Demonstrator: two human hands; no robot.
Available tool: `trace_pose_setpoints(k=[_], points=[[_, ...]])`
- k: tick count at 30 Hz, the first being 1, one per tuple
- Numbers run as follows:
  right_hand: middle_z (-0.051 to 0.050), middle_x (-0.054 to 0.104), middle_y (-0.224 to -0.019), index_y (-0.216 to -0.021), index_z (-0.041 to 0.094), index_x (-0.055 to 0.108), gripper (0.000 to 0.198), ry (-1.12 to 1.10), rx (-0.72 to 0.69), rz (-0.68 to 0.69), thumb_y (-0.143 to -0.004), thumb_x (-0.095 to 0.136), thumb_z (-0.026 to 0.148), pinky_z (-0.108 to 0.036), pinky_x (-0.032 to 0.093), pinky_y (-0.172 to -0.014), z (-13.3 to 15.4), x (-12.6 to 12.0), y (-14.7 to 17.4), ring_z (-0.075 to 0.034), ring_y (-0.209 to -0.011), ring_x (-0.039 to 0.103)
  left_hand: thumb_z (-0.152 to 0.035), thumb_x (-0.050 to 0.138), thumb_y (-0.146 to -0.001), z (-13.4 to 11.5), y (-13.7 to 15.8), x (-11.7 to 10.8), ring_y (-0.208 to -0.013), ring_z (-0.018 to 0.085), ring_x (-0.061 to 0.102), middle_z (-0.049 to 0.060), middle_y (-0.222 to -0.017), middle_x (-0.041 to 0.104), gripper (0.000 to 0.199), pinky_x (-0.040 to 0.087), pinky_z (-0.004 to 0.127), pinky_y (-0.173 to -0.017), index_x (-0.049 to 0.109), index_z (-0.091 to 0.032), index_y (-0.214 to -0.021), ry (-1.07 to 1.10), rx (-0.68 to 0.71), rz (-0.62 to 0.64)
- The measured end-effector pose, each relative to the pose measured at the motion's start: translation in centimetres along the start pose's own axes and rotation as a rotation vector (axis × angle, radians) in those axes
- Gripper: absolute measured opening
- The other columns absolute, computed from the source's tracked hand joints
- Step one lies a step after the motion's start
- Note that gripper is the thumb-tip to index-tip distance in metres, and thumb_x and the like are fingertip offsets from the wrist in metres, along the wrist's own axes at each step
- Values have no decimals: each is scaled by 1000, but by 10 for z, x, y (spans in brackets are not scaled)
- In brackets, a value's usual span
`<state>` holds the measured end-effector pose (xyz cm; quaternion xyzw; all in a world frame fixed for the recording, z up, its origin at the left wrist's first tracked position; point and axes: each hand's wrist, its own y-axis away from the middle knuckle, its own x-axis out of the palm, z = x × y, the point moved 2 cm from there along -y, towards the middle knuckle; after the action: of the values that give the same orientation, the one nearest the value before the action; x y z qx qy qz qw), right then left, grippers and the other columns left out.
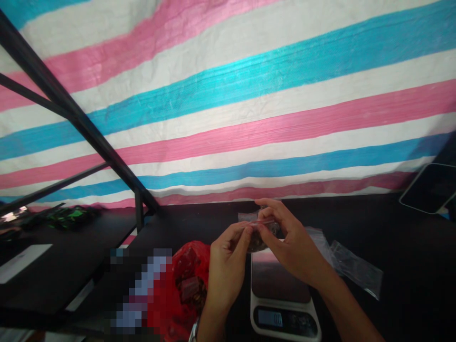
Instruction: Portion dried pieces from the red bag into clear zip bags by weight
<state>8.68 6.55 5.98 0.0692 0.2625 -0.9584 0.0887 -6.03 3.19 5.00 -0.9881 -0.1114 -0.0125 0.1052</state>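
Observation:
Between my two hands is a small clear zip bag point(257, 243) with dark contents I cannot make out. My left hand point(228, 259) pinches the bag's top edge from the left. My right hand point(290, 242) grips the same edge from the right, thumb against the seal. Just below the hands sits a kitchen scale point(280, 280) with a dark plate and a lit display. At my left wrist, an open red plastic bag point(190, 256) holds dark pieces and a small label. Clear plastic bags point(356, 268) lie right of my right forearm.
A black metal frame point(74, 114) slants across the left side. Behind the black table point(402, 247) hangs a striped tarp point(249, 95). A dark-screened device point(429, 187) stands at the far right. White paper point(23, 262) lies on the left surface.

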Motion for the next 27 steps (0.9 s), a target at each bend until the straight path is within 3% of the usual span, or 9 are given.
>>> trace_pose_setpoints(k=[12, 27], points=[[-1, 67, -98, -132, 27, 59, 40, 18, -16, -10, -93, 59, 20, -29, 55, -84, 2, 0, -1, -16, -90, 68, -39, 73, -90, -4, 0, -2, -82, 19, 77, 7, -90, 84, 25, 63, 27, -75, 84, -17, -91, -52, 23, 0], [0, 66, -99, -134, 28, 57, 41, -6, 0, 2, -94, 60, 20, -32, 54, -87, 1, 1, 0, -17, -92, 68, -44, 77, -84, -8, 1, -2, -78, 22, 77, 8, -87, 83, 27, 65, 32, -75, 83, -17, -88, -16, -2, -8]])
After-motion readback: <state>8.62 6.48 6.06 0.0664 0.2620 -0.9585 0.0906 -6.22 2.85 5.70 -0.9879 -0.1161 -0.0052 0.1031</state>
